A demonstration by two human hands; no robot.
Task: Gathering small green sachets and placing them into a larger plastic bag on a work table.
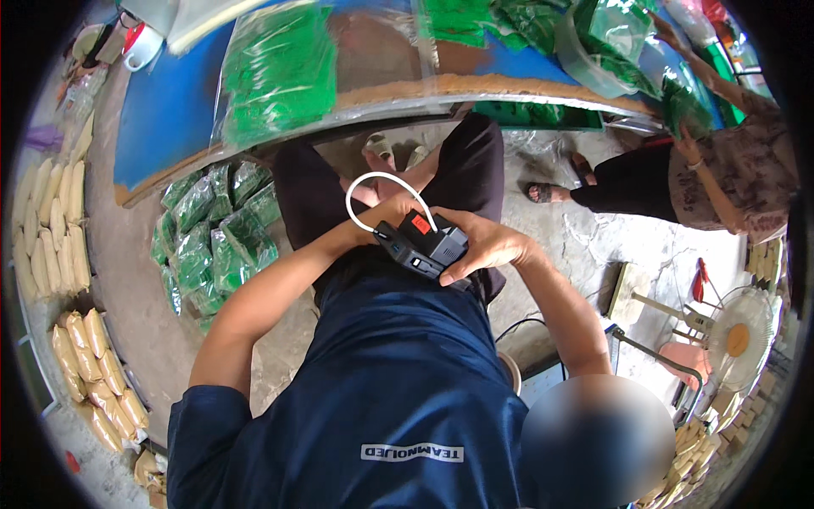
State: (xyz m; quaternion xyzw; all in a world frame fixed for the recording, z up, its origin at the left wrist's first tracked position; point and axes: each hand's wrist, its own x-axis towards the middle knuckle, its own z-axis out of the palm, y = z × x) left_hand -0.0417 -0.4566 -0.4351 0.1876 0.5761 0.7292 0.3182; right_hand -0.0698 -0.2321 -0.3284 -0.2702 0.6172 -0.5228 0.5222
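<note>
Black device [421,244] (red-faced), long axis upper-right, both hands [487,246] gripping.

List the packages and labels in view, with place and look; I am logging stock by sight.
Green bags: clear pouches of green contents, heaped on floor, left.
Yellow bags: pale oblong packs in rows, far left.
Clear sheet bags: green-filled, flat on blue table.
Black device: boxy, held by both hands, red label on top.

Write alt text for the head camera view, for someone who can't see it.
Seen from above, a seated person in a dark blue shirt holds a small black box-shaped device with a red label in both hands, left hand and right hand, a white looped cable arching from it. Green-filled clear plastic bags lie on the floor at the left.
</note>
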